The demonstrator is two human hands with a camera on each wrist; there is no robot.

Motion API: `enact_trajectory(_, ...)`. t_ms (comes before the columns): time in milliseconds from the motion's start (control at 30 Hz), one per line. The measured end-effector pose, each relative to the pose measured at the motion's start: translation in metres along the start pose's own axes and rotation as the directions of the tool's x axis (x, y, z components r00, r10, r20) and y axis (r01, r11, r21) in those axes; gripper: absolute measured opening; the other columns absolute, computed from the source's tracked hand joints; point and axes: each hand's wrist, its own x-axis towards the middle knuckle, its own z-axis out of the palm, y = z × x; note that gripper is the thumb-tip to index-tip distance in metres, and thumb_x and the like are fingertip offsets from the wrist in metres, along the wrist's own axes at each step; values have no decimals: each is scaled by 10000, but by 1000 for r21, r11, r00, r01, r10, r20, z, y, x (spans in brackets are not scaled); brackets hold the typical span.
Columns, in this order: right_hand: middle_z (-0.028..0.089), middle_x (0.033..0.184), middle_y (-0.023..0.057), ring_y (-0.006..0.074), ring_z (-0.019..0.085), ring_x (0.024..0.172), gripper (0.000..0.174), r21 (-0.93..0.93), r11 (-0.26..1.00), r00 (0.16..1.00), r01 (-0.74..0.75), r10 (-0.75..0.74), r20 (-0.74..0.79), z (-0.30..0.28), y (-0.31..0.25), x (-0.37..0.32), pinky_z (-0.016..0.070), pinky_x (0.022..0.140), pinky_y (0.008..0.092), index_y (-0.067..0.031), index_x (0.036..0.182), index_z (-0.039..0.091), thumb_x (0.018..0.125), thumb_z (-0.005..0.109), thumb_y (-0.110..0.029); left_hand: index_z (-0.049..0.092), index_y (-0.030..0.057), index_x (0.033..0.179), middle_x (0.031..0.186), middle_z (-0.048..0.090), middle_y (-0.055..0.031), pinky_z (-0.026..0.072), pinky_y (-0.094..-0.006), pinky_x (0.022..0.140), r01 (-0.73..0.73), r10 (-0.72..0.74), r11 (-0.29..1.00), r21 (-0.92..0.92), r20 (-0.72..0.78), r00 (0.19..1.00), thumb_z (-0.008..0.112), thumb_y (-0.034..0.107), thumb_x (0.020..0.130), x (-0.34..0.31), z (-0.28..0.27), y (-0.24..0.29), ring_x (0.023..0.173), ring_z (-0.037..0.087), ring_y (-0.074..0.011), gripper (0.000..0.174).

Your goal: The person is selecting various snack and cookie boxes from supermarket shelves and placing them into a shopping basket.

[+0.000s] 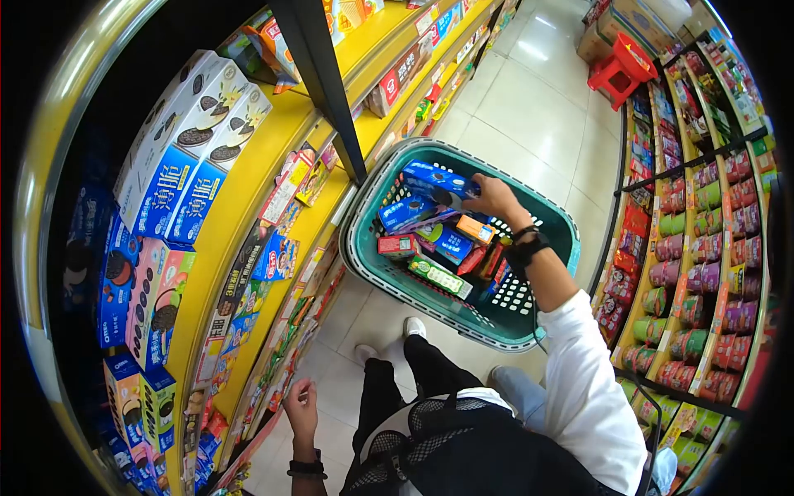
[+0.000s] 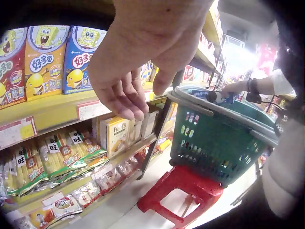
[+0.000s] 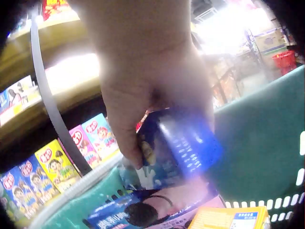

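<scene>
My right hand [image 1: 496, 202] reaches into the green shopping basket [image 2: 214, 138] and grips the end of a blue cookie box [image 1: 432, 177]. In the right wrist view the thumb lies along one side of this box, which is tilted above another blue and pink Oreo box [image 3: 157, 207]. Several small snack boxes lie jumbled in the basket, among them a green and white box [image 1: 440, 275] and an orange box [image 1: 475, 229]. Low beside the shelves, my left hand [image 1: 302, 407] hangs with its fingers loosely curled and nothing in it.
Yellow shelves [image 1: 289, 107] with Oreo boxes [image 1: 178, 194] stand along the left. A red stool [image 2: 178, 193] holds up the basket. Across the tiled aisle [image 1: 529, 99] is a rack of cup-shaped packs [image 1: 691, 306]. Another red stool [image 1: 622, 70] stands farther along.
</scene>
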Motion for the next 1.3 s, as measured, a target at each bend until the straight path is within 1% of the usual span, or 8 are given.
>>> enact_trajectory(367,645,837,120,215,615,760,549,564,808,757,172,-475,449,-75,-57,-156,486,710,311,-2,1046,603,635,770,-326,393,14,1310,1189,535,-149,441,-329,894,-199,301,890,-411,202,932,716,188,745,41,22,148,1073,539,-232,674)
enact_trajectory(567,650,837,123,183,623,761,457,625,768,621,141,-560,547,-52,-82,-170,488,678,296,21,1004,612,726,720,-325,403,-4,1286,1077,570,-81,453,-278,854,202,174,868,-454,658,732,808,143,660,45,54,190,980,543,-131,760)
enact_trajectory(667,654,802,100,175,625,741,387,848,530,775,22,-545,321,-29,-56,-163,497,677,298,23,1020,612,796,670,-287,457,-4,1214,1012,577,-63,459,-263,824,213,167,848,-485,626,762,784,112,675,49,61,180,925,550,-117,642)
enact_trajectory(733,658,801,97,174,629,741,357,875,410,905,-258,-215,367,-21,-25,-149,503,700,303,32,1033,610,837,638,-264,480,-14,1157,1021,582,-75,459,-260,826,278,89,823,-495,596,798,749,104,695,45,62,174,930,558,-124,547)
enact_trajectory(833,660,855,136,194,638,780,411,566,810,984,-150,67,165,-17,11,-129,503,727,304,39,1033,611,813,655,-306,471,-35,1146,1051,576,-100,490,-286,809,376,31,669,-642,529,848,679,155,749,44,63,161,923,589,-165,487)
enact_trajectory(1000,651,819,197,298,648,749,487,202,975,984,-90,119,-134,26,43,-92,510,693,354,56,943,616,732,697,-376,447,-32,1169,1047,569,-121,538,-327,761,454,-45,570,-684,526,849,659,196,770,44,58,155,924,598,-183,506)
enact_trajectory(1200,607,1009,120,180,618,776,655,863,428,894,-269,-223,389,-24,-57,-125,523,687,285,94,1179,505,850,573,-468,439,-57,1172,1066,563,-111,439,-282,886,401,-42,620,-674,482,875,662,176,774,46,58,156,980,560,-147,512)
enact_trajectory(1300,619,990,112,152,619,841,481,836,464,843,-292,-288,454,-19,-76,-137,550,654,254,75,1142,514,847,630,-286,430,-53,1185,1091,561,-123,465,-304,867,388,-17,602,-698,474,880,585,219,844,47,61,153,993,571,-173,463)
